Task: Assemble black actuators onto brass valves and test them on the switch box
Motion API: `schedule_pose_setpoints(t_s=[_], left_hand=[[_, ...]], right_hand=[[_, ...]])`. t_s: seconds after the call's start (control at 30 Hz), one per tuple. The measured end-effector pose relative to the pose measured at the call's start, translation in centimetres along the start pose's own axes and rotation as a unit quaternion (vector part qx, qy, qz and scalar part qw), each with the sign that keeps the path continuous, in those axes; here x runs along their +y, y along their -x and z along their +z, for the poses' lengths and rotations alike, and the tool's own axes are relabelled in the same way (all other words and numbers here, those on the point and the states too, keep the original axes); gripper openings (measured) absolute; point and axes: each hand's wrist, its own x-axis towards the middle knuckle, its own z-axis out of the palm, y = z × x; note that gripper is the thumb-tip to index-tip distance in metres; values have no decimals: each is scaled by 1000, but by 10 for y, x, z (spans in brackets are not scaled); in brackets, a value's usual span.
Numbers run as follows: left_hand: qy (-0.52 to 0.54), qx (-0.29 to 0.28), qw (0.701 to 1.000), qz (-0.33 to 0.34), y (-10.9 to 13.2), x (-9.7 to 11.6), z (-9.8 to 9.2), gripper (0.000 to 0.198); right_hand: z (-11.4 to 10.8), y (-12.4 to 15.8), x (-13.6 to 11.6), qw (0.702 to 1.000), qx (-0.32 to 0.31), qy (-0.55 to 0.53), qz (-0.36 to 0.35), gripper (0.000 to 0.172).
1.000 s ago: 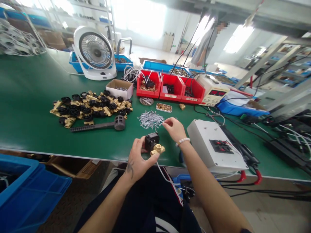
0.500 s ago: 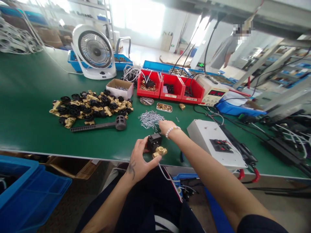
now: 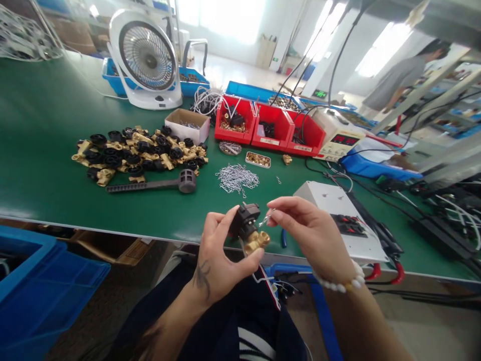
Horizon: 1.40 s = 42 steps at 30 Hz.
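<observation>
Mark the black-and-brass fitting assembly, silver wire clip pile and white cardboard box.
Black-and-brass fitting assembly (image 3: 247,226): head view, black housing.
Silver wire clip pile (image 3: 237,179): head view, pile's middle.
White cardboard box (image 3: 183,134): head view, front wall.

We've got three red parts bins (image 3: 263,141), one white desk fan (image 3: 148,62), one bench power supply (image 3: 334,143), one white cardboard box (image 3: 190,134) and one grey cage-headed tool (image 3: 150,187). There's one black-capped brass valve (image 3: 248,219) being held, one stray wire clip (image 3: 278,180) and one lone brass fitting (image 3: 287,159). Clip heap (image 3: 236,179) and fittings pile (image 3: 143,154)? Way too jumbled for us to count, tbh.
</observation>
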Motion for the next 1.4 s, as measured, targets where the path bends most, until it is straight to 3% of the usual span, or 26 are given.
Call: schedule_pose_setpoints(t_s=[0.23,0.6,0.83,0.97,1.03,1.1,1.13,1.2,1.27,1.33,1.4], left_hand=[[-78,10,992,97,4,36,-14,71],[-92,-16,989,114,5,44,-18,72],[-71,-32,992,97,1,34,-19,70],[-50,-92,991,82,-1,15,-15,68],[-47,-102,992,66,-1,5,-11,68],[-41,-97,993,47,-2,-3,-7,68],[-37,-92,994,38,-3,-7,-5,68],[-29,-86,996,23,-5,-14,-1,68],[-25,-75,997,14,-7,-20,2,68],[-23,-71,997,15,-8,-23,5,68],[-18,-64,998,20,-8,-25,7,67]], right_hand=[[5,21,-25,988,23,125,-91,3],[-4,24,-40,970,-49,183,-151,14],[4,22,-26,968,-25,192,-162,12],[1,20,-7,972,-50,192,-127,9],[-9,19,9,966,-36,240,-89,22],[-20,19,31,937,20,348,-36,49],[-24,20,45,907,51,419,-10,57],[-27,25,71,833,48,550,31,61],[-24,33,93,785,19,618,19,52],[-19,42,105,777,-8,628,-36,44],[-15,49,107,777,-11,624,-77,47]])
